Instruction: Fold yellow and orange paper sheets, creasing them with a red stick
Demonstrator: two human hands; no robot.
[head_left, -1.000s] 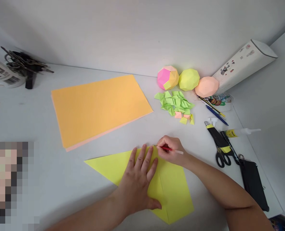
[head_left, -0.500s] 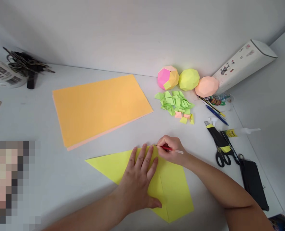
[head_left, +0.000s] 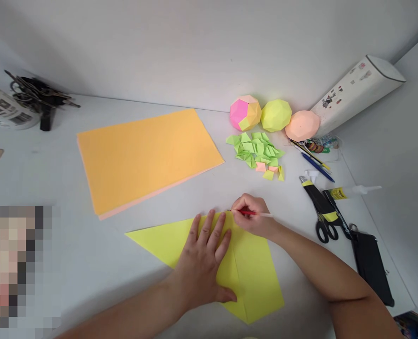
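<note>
You have no legible wording to go by here: the white tub (head_left: pixel 9 106) at far left carries dark printed blocks, too small to read; the glue bottle (head_left: pixel 338 193) at right has a yellow label whose print is likewise unreadable; the white tube (head_left: pixel 357 94) shows small dark and reddish marks, not clear as words.

Your right hand (head_left: pixel 253 217) pinches the slim red pen (head_left: pixel 249 213) in a closed grip, its clear end pointing right and its tip at the far edge of the yellow paper (head_left: pixel 260 268); your left hand (head_left: pixel 201 263) lies flat on that paper, open, fingers slightly spread and thumb out wide, fingertips by the same edge; the paper lies on the table (head_left: pixel 63 188) right in front of you, a crease running to its near corner.

Beyond it sits the orange paper (head_left: pixel 148 160), with a pink edge showing underneath; to its right are small folded pieces (head_left: pixel 256 149), mostly green, just in front of three faceted balls (head_left: pixel 276 115); the scissors (head_left: pixel 320 202) lie right of your right hand, near the glue bottle and the black pouch (head_left: pixel 371 266).
</note>
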